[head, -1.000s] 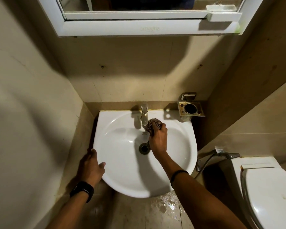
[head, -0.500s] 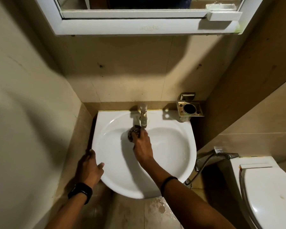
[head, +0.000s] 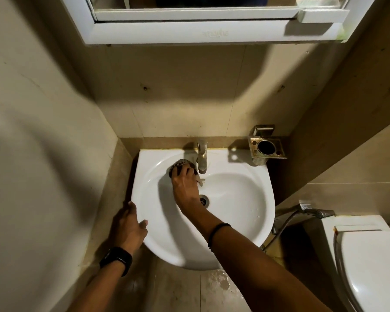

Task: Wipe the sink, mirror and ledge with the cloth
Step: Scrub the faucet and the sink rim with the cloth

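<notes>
A white wall-mounted sink sits low in the corner, with a metal tap at its back rim. My right hand presses a dark patterned cloth against the upper left inside of the bowl, just left of the tap. My left hand rests on the sink's left front rim, thumb on top. The drain is partly hidden behind my right wrist. At the top, a white-framed mirror hangs over a white ledge.
A brass holder is fixed to the wall right of the tap. A hand sprayer with hose hangs right of the sink, beside a white toilet. Tiled walls close in on the left and right. The floor below the sink is wet.
My right hand has swept the cloth leftward, from right of the tap to the bowl's upper left. The drain has come partly into view. My left hand has stayed on the rim.
</notes>
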